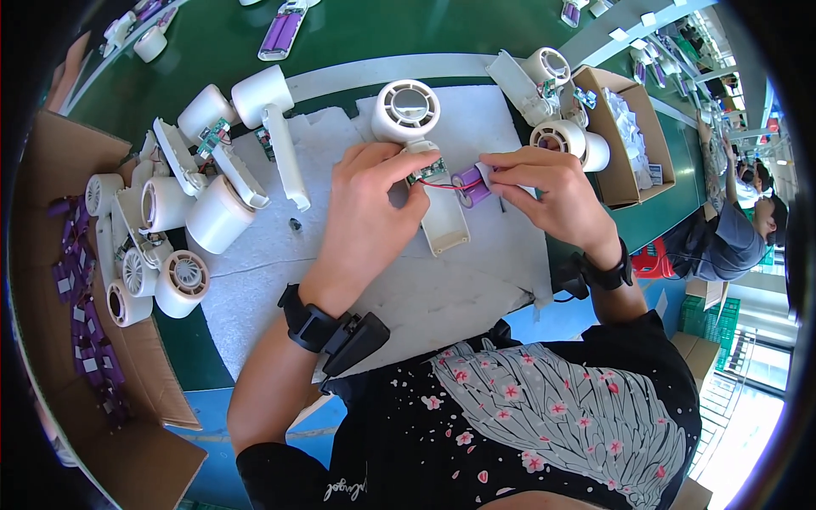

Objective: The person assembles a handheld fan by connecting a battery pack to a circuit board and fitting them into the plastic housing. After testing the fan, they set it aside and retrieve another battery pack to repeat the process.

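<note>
A white handheld fan [407, 110] with a round grilled head lies in front of me, its handle shell [445, 223] uncovered and pointing toward me. My left hand [371, 200] pinches it at the neck, thumb and fingers closed around a small green circuit board [429, 172]. Red wires run from that board to a purple battery pack [473, 189] beside the handle. Closed on the pack's right end is my right hand [548, 189]; a small pale piece shows between its fingertips, too covered to name.
Under the work lies a pale foam sheet [280, 293]. Several white fans [223, 214] crowd the left, beside a cardboard box [166, 374] of purple battery packs. More fan parts [518, 85] and a carton with clear bags [625, 127] stand at the right. Another person [722, 238] sits farther right.
</note>
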Motion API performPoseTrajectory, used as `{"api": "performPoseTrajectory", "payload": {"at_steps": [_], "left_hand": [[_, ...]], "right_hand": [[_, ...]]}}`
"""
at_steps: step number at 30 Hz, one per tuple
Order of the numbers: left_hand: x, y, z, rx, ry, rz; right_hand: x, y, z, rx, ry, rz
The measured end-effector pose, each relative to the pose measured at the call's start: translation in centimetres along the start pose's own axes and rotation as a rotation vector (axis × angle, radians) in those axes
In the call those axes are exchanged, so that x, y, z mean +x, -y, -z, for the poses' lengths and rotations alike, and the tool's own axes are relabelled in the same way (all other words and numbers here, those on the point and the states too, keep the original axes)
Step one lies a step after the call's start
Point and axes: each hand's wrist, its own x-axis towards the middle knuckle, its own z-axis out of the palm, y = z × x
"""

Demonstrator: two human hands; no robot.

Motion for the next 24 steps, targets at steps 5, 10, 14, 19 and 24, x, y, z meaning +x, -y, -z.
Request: {"api": "performPoseTrajectory", "payload": {"at_steps": [5,10,14,19,24], "left_hand": [[0.0,0.2,-0.1,0.007,0.004,-0.014],[0.0,0.1,-0.1,-0.016,0.004,-0.007],[0.2,0.0,0.0,-0.011,0.017,0.003],[0.0,0.0,0.0,-0.019,-0.003,0.017],[0.1,0.0,0.1,-0.028,-0.005,0.026]], "right_hand": [[0.1,0.0,0.0,-0.021,0.002,0.046],[0.4,0.3,0.2,-0.082,0.024,0.117],[0.3,0.7,-0.1,-0.149,-0.008,0.142],[0.6,1.4,-0.6,-0.192,-0.05,0.123],[0.7,1.1,-0.4,-0.039,-0.015,-0.044]]}}
